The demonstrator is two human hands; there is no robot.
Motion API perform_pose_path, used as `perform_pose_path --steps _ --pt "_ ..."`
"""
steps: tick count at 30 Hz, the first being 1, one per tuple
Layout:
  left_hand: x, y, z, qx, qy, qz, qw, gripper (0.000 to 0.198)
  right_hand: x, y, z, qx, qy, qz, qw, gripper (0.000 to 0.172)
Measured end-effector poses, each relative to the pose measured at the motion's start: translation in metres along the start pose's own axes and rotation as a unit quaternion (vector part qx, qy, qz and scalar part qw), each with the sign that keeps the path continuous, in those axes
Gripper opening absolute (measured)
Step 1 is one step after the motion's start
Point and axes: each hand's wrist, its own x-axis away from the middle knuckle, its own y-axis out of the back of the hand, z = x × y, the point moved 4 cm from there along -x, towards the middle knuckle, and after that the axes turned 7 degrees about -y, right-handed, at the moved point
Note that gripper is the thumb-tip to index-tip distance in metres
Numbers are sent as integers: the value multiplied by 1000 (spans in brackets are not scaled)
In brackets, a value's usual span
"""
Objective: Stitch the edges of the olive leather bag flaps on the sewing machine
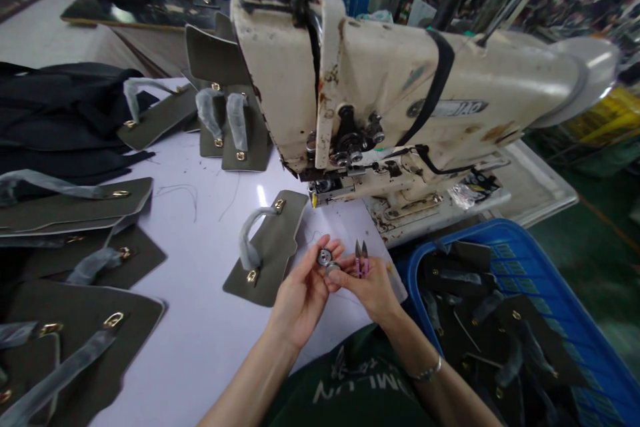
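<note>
Sharing a quick look at this sewing station: both hands are close together over the near edge of the white tabletop (200,227), just in front of the machine's base. The left hand (301,297) has a tight pinching grip on a small round metal bobbin (325,257). A second round metal piece (333,267) sits right against it, though it's too small to say exactly what it is. The right hand (364,287) has a narrow grip on a pair of pink-handled thread snips (359,267), blades pointing up, and it's touching that second piece too.

Just left of the hands lies an olive leather panel (267,250) with gold buckles and a gray strap looped over it. More panels like it (85,213) are piled along the tabletop's left edge, next to a heap of black fabric (55,107), and a few more (235,140) sit by the far edge. A chipped cream sewing machine head (400,87) looms over the far right of the tabletop. Off the near right corner, a blue plastic crate (470,240) is loaded with dark panels (490,320).
</note>
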Motion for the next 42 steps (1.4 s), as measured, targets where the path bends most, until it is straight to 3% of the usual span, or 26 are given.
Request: perform_pose_path --steps 6,11,16,22,28,36,42 --pt "11 -9 2 -54 -61 49 995 46 -1 -3 -4 -61 7 -38 997 34" --pt "11 -7 3 -67 -84 79 991 52 -1 -10 3 -65 19 -7 998 30" --pt "9 0 6 -101 -128 91 982 29 1 -7 10 -58 53 -24 997 31" --pt "5 5 0 -138 -107 101 979 24 8 9 20 17 63 -105 992 32" --pt "12 6 -8 -132 -59 114 983 24 11 23 38 38 140 -195 970 38" --pt "18 5 0 -108 -30 104 988 25 9 20 67 140 200 -209 947 35" --pt "26 -2 10 -156 6 154 976 26 3 -7 81 265 260 -140 918 31"
